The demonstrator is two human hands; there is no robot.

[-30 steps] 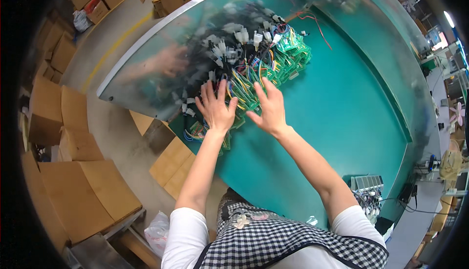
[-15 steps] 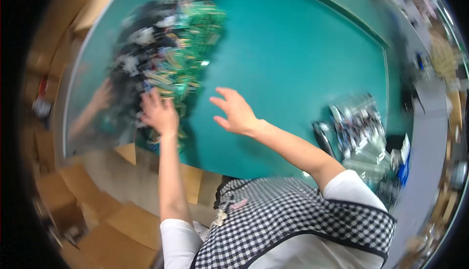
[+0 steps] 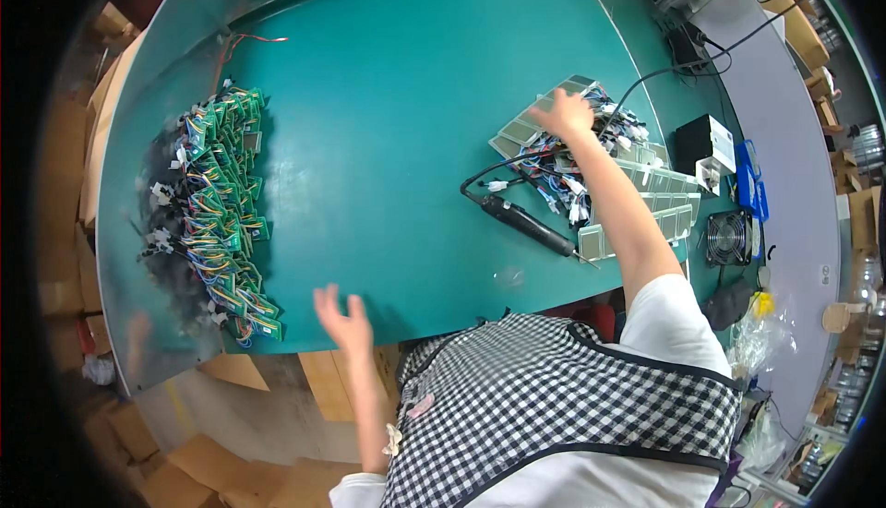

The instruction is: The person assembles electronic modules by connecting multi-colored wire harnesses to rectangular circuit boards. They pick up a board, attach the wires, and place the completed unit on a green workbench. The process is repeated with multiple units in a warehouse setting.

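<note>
Green counter (image 3: 397, 139) lies beneath the empty, relaxed left hand (image 3: 347, 325) and the right hand (image 3: 565, 116), its grip splayed at the panels (image 3: 520, 131), likely a reaching step, where lifting would need closing fingers.

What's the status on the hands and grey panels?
Left hand open, empty. Right hand spread at grey panels. Corded black tool lies beside them; green boards heaped at left.

Right hand (image 3: 565, 119), contact with the grey segmented panel (image 3: 517, 131) beneath it indeterminate; wire bundle (image 3: 574, 183) at right, partly hidden by the right forearm (image 3: 623, 203); left hand (image 3: 347, 325), slightly blurred; reflection (image 3: 138, 334) in the left metal wall (image 3: 118, 231), smeared; checkered apron (image 3: 554, 388) and near-left cartons (image 3: 198, 466), cut off by the near edge.
</note>
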